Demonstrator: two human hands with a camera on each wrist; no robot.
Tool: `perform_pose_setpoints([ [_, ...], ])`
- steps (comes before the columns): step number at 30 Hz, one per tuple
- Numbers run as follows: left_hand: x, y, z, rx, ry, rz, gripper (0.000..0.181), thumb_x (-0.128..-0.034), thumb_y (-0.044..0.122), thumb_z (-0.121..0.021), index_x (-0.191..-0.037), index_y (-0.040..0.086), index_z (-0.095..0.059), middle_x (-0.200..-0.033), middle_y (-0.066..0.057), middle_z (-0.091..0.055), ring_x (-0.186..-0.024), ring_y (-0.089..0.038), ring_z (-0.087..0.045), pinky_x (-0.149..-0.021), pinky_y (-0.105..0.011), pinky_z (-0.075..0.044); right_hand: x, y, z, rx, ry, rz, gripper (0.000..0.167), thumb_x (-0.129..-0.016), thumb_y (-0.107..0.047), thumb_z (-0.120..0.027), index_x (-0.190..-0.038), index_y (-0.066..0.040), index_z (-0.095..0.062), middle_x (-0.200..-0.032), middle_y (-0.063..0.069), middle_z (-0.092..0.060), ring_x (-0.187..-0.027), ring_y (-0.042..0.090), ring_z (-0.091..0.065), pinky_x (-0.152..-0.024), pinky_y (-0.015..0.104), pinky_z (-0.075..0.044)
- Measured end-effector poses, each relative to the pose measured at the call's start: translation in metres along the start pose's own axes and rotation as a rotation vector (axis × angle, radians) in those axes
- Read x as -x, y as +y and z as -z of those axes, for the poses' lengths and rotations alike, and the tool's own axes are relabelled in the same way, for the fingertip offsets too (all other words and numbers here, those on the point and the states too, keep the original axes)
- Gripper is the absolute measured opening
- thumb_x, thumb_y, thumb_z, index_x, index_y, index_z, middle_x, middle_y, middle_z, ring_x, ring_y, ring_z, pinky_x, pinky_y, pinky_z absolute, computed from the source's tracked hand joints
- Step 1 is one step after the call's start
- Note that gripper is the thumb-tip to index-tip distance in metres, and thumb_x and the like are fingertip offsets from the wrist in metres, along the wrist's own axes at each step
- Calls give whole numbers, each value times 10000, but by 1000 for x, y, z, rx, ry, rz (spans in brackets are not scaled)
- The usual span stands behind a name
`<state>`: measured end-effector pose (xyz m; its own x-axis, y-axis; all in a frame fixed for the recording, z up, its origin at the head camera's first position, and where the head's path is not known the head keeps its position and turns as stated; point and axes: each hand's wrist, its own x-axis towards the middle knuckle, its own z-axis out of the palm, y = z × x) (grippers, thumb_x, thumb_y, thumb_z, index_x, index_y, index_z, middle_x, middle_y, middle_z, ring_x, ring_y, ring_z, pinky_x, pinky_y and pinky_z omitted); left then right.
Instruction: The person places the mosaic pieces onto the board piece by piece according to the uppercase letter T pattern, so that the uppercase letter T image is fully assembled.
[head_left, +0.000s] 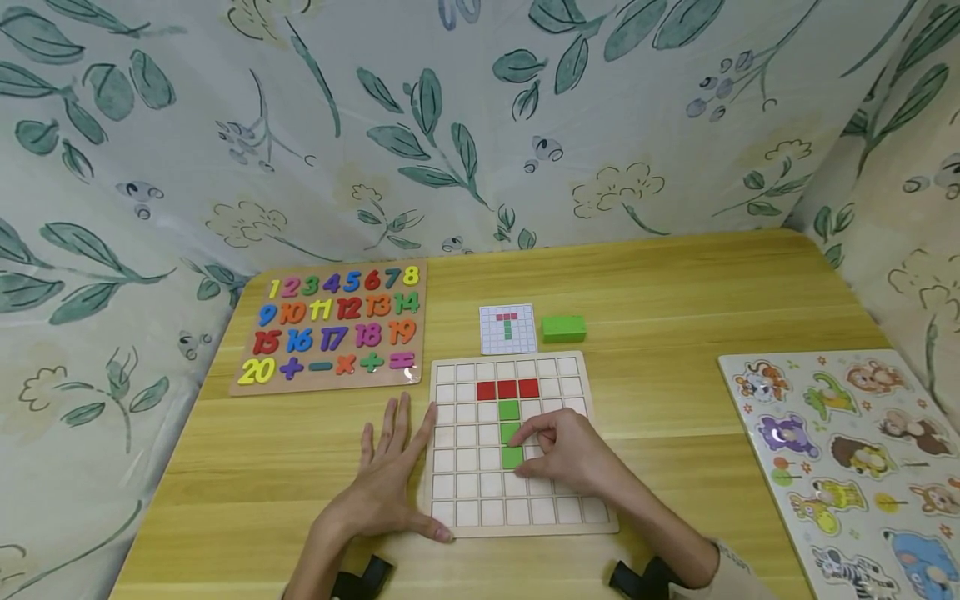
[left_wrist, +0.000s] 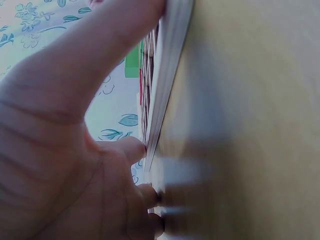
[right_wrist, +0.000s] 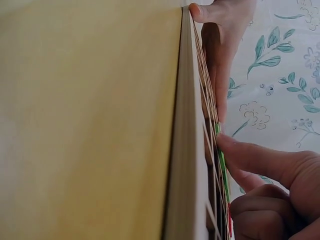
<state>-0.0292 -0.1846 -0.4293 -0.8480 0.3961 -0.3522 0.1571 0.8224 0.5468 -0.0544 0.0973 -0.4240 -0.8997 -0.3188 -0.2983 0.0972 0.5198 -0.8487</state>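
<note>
A wooden grid board (head_left: 525, 530) lies flat on the table, with three red square tiles (head_left: 507, 389) in a row and a column of three green square tiles (head_left: 509, 410) below the middle one. My right hand (head_left: 566, 450) is over the board, thumb and index finger pinching the lowest green tile (head_left: 512, 457) at its upper and lower edges. Spread wide, my left hand (head_left: 378, 483) rests along the board's left side, its thumb at the near left corner and its index finger at the edge. In the left wrist view, that thumb (left_wrist: 115, 40) touches the board's rim (left_wrist: 172, 55).
Behind the board lie a small printed grid card (head_left: 508, 329) with a red-and-green T and a green block (head_left: 563, 328). A number puzzle board (head_left: 330, 329) is at the back left. An animal puzzle board (head_left: 847, 467) lies at the right. Patterned cloth (head_left: 480, 125) hangs behind the table.
</note>
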Motion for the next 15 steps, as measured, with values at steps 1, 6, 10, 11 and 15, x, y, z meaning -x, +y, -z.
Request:
perform_pose_setpoints([
  [1,0,0,0,-1,0,0,1540,-566,589,-965,-1672,213,38,-1675,-150,343,-1554,-388,323,-1211,-689,225,0,0,0,-2,-1,2,238,-730,-40,-910,-919,-134,-801,-557,-47,-263,-551,105,-255,-528,201,-237],
  [6,-1,0,0,1,2,0,1539,-568,589,-965,-1672,216,40,-1676,-146,343,-1555,-386,322,-1212,-684,225,-1,2,2,-3,1,7,233,-736,-48,-908,-929,-140,-818,-561,-49,-270,-558,98,-258,-527,198,-227],
  [10,-2,1,0,-1,5,1,1533,-569,580,-969,-1674,215,29,-1682,-144,331,-1560,-388,312,-1216,-685,219,1,2,6,-19,2,-5,214,-758,-99,-904,-952,-147,-825,-561,-50,-281,-561,96,-263,-523,200,-234],
  [11,-2,1,0,-5,7,1,1533,-568,582,-969,-1674,216,28,-1684,-143,328,-1562,-388,309,-1219,-685,215,1,2,8,-24,4,-4,202,-776,-119,-896,-963,-146,-826,-562,-50,-287,-561,96,-266,-521,199,-233],
  [15,0,3,3,-7,10,-13,1524,-566,599,-959,-1673,221,18,-1691,-143,307,-1569,-394,284,-1228,-686,188,3,1,21,-37,31,-17,151,-873,-212,-834,-1016,-165,-826,-572,-44,-333,-567,101,-306,-513,204,-237],
])
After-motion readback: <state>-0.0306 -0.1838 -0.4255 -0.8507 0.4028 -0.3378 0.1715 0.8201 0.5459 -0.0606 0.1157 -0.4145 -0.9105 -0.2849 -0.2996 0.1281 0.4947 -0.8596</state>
